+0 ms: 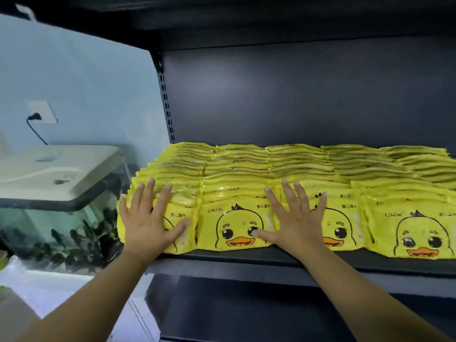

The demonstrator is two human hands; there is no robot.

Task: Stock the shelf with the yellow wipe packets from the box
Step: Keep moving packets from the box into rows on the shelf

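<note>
While the packets (237, 225) fill the shelf (246, 265) in leaning rows across centre and right of frame, left hand (145, 223) and right hand (293, 218) press flat on the front faces, fingers spread, grasping nothing. Packets look light, soft and slick; best pinched by top edges. Box not visible.

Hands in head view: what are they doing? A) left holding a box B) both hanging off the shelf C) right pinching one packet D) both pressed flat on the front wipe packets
D: the left hand and right hand lie with spread straight fingers on the front wipe packets on the shelf.
</note>
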